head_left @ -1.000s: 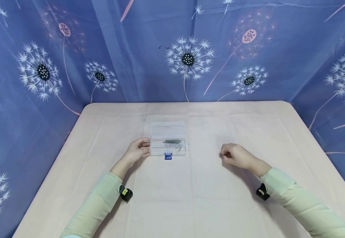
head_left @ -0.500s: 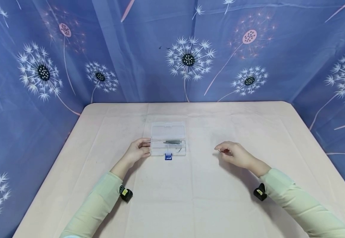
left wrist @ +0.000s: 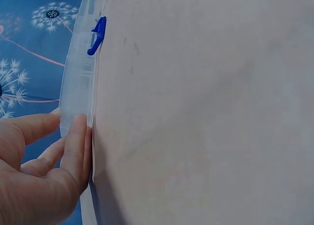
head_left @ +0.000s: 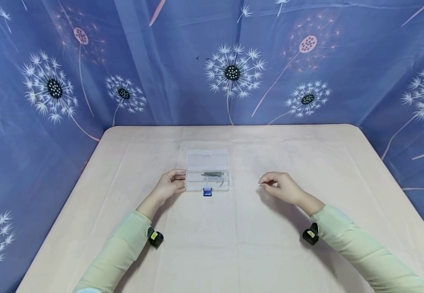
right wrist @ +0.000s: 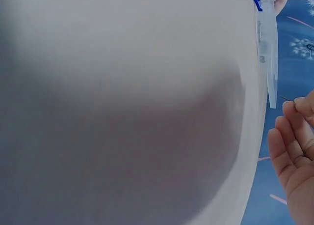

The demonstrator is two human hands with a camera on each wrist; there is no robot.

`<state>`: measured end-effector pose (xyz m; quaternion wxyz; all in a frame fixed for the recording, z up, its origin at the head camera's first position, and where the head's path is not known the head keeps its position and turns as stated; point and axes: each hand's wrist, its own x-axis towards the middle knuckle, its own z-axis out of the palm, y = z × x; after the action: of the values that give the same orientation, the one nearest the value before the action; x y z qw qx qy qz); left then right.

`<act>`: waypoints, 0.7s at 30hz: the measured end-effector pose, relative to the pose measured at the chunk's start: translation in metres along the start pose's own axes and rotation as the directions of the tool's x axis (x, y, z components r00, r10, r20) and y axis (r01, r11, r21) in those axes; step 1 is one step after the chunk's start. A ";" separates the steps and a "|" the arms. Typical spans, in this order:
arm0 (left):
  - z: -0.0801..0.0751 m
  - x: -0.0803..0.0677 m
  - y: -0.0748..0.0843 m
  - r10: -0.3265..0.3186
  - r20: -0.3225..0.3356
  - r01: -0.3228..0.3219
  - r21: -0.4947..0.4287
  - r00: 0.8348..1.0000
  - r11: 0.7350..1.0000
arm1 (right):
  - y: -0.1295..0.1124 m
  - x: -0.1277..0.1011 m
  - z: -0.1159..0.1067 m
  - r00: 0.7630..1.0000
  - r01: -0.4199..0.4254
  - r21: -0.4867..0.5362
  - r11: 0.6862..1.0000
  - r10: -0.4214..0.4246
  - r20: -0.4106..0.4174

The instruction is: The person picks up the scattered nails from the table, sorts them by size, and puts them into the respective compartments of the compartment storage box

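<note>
While head view shows open clear box (head_left: 207,171) mid-table (head_left: 233,244) with pins inside, right wrist view alone reveals thin pin (right wrist: 287,99) pinched in right hand (head_left: 283,188), raised just right of box. Left hand (head_left: 168,186), fingers curled, grips box's left end.

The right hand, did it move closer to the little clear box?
Yes. The right hand has slid left across the table toward the clear box, which stayed put; a gap remains between them.
</note>
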<state>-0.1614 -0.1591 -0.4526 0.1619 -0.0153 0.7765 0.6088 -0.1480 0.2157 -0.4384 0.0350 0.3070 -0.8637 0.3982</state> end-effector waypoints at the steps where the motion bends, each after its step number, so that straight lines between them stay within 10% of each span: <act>1: 0.000 0.000 0.000 0.000 -0.001 0.000 0.003 1.000 1.000 | -0.001 0.001 0.001 1.000 -0.009 0.004 1.000 0.009 0.002; 21: 0.000 0.000 0.001 -0.015 0.007 0.016 -0.016 1.000 1.000 | -0.019 0.030 0.042 0.977 -0.175 0.258 0.950 0.200 -0.077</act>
<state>-0.1613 -0.1587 -0.4513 0.1690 -0.0206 0.7710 0.6137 -0.1537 0.1611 -0.4453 0.0020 0.2047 -0.8291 0.5202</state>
